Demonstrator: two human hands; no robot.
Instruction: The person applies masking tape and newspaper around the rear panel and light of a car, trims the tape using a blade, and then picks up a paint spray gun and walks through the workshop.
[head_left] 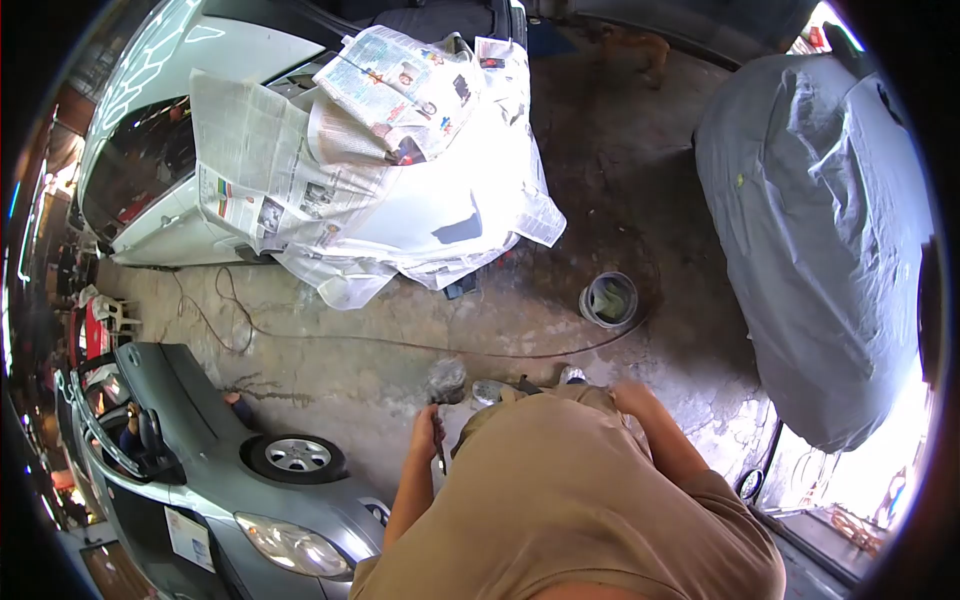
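My left hand (pixel 426 436) is closed around a slim dark object with a shiny tip (pixel 442 464), at my left side. What kind of object it is I cannot make out. Just ahead of that hand, a crumpled clear-and-grey plastic bundle (pixel 447 381) lies on the concrete floor near my feet. My right hand (pixel 629 398) is by my right hip, blurred, with its fingers too unclear to read. Beyond it stands a bucket (pixel 607 300) with a pale greenish cloth or similar material inside.
A white car draped with newspaper (pixel 395 95) stands ahead. At left is a grey car (pixel 190 420) with a person partly visible at its door. A covered vehicle (pixel 825 250) fills the right. A thin hose (pixel 420 347) crosses the floor; a dog (pixel 637 45) is farther back.
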